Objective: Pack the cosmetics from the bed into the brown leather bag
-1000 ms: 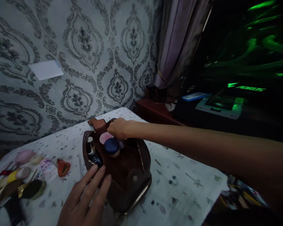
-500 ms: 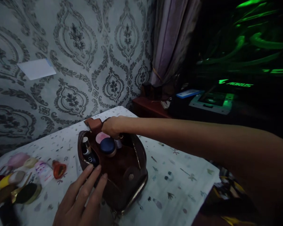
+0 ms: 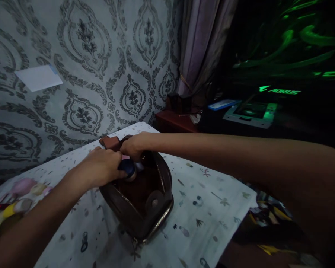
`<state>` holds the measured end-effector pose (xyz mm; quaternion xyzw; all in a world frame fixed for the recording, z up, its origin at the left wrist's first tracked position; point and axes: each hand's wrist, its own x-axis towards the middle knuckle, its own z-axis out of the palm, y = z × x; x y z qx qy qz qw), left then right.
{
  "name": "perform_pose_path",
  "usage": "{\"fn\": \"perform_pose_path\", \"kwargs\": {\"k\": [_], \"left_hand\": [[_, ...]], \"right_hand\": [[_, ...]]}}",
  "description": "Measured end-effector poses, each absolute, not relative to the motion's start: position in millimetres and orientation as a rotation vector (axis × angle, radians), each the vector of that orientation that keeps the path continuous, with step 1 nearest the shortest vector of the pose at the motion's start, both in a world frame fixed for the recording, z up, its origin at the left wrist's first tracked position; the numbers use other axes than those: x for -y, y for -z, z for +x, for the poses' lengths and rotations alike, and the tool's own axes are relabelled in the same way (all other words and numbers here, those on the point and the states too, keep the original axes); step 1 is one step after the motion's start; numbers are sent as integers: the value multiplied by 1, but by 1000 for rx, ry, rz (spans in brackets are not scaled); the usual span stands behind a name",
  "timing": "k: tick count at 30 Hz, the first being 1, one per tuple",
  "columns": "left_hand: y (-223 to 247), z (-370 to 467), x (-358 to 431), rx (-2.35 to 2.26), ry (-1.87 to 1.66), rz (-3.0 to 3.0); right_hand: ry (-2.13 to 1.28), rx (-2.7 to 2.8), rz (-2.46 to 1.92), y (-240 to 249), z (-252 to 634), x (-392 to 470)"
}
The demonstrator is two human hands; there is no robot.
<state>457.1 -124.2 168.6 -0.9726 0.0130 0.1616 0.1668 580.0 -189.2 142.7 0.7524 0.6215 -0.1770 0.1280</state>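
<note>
A dark brown zip bag (image 3: 125, 216) lies unzipped on the table, its brown inside showing. My right hand (image 3: 132, 147) is closed on its far rim, the fingertips hidden. Over the bag's far left edge, my left hand (image 3: 103, 167) is curled round the rim, its thumb reaching inside. Close to that thumb sits a round jar with a dark blue lid (image 3: 127, 167). A bit of something pink (image 3: 125, 157) shows behind the jar. A brown strap piece (image 3: 111, 143) sticks out at the bag's far end.
Pink, yellow and other small cosmetics (image 3: 19, 197) lie at the table's left, partly behind my left forearm. The patterned tablecloth (image 3: 206, 208) ends on the right above cluttered dark things. A patterned wall (image 3: 86, 74) stands behind, and a green-lit computer case (image 3: 279, 89) at the right.
My left hand has moved up and forward from the bag's near left side to its far left edge, now covering the small bottles there. My right hand stays at the far rim.
</note>
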Motion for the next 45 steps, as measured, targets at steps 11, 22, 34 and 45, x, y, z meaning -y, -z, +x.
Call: {"fn": "perform_pose_path", "kwargs": {"k": [11,22,34,45], "left_hand": [[-163,474,126,3,-635,-2726],[-166,473,127,40,-646,-2733],[-167,469,127,24,-577,-2768],[-171,465,128,71,-553,-2841]], "right_hand": [[807,-1793,2123,-141,591,201],[331,-1903,2236,-139,567,220],[382,-1770,2296,-152,572,211],[395,-1738,2293,-161,569,216]]}}
